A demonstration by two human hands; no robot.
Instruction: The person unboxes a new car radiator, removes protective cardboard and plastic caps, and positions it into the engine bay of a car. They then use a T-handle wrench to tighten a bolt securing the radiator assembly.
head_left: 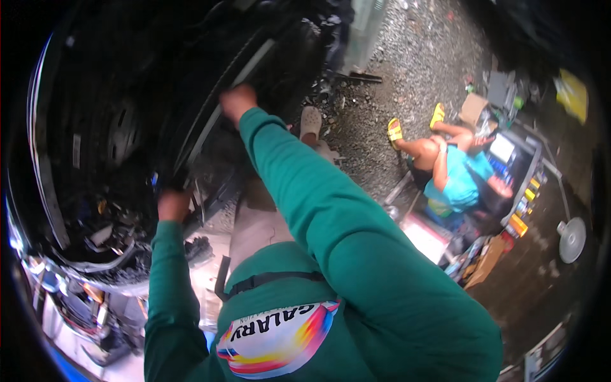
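Observation:
My right hand [237, 102] is closed on a long, narrow grey strip [207, 132] that slants across the dark area before me. A thin, chain-like line runs along the strip's left side. Lower and to the left, the fingers of my left hand [174, 205] are curled near the strip's lower end. Shadow and blur hide what that hand grips, if anything. Left of both hands is a large dark cavity [121, 140] edged by a pale curved rim [48, 146]. Loose scraps and small parts [105, 232] lie in its lower part.
On the right sits a person in a turquoise shirt [458, 181] and yellow sandals [394, 129], beside a dark bin [534, 156] and small boxes [519, 225]. A round white fan-like object [572, 240] stands farther right. Gravel [414, 57] covers the ground beyond. Cluttered parts [95, 312] lie lower left.

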